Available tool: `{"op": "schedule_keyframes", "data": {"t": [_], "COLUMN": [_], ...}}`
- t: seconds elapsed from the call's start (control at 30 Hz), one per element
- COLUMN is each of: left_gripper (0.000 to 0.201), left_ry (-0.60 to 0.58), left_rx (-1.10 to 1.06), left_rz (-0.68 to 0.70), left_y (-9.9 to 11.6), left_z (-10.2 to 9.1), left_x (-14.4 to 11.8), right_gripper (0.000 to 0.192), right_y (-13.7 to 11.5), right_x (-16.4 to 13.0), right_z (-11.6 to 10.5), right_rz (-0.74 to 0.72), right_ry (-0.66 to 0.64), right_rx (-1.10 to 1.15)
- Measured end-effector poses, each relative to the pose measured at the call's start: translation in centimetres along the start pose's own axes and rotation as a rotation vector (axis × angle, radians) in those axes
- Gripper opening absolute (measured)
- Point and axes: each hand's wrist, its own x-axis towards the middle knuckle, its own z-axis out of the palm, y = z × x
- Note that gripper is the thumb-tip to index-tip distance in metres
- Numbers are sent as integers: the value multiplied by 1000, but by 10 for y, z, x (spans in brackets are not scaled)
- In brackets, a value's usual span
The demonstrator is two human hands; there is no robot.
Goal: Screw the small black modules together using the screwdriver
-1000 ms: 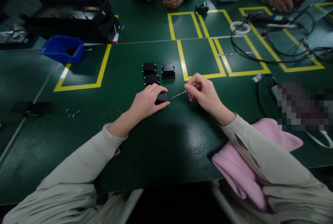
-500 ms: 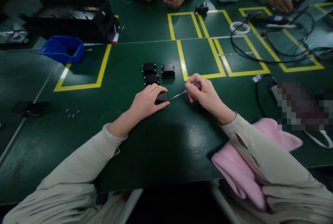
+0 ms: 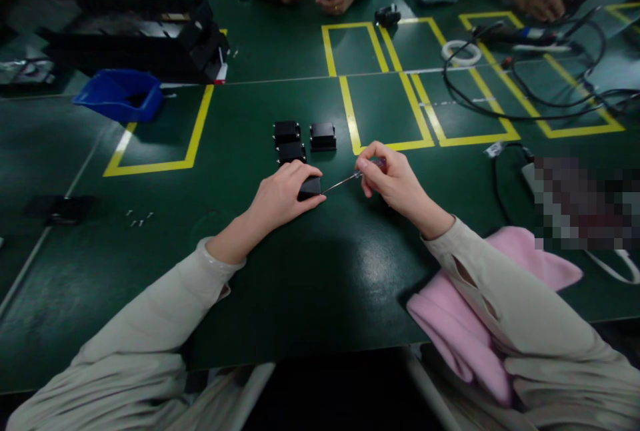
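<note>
I see the left hand (image 3: 280,197) cupped over a small black block (image 3: 311,188) on the green table (image 3: 310,271), fingers curled down on it, pinning it flat. The right hand (image 3: 393,181) pinches a slim screwdriver (image 3: 350,179) between thumb and fingertips; its metal tip touches the block's right side. Three more black blocks (image 3: 304,139) sit just beyond the left hand. A pink cloth (image 3: 465,324) lies under the right forearm
</note>
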Motion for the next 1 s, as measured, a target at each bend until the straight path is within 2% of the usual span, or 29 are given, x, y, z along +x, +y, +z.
{"op": "schedule_keyframes", "data": {"t": [0.13, 0.33, 0.5, 0.7, 0.9, 1.0], "left_gripper": [40, 40, 39, 39, 39, 38], "left_ry": [-5, -6, -3, -7, -9, -12], "left_rx": [3, 0, 5, -8, -5, -9], "left_rz": [0, -8, -5, -7, -3, -12], "left_y": [0, 1, 1, 1, 1, 1], "left_z": [0, 0, -1, -1, -1, -2], "left_x": [0, 0, 1, 0, 0, 0], "right_gripper": [30, 38, 28, 37, 27, 31], "right_y": [-2, -3, -5, -4, -5, -6], "right_x": [0, 0, -1, -1, -1, -1], "right_z": [0, 2, 1, 1, 0, 1], "right_rz": [-16, -3, -19, 4, -21, 2], "right_ry": [2, -5, 0, 4, -22, -5], "right_rx": [21, 56, 26, 27, 24, 23]}}
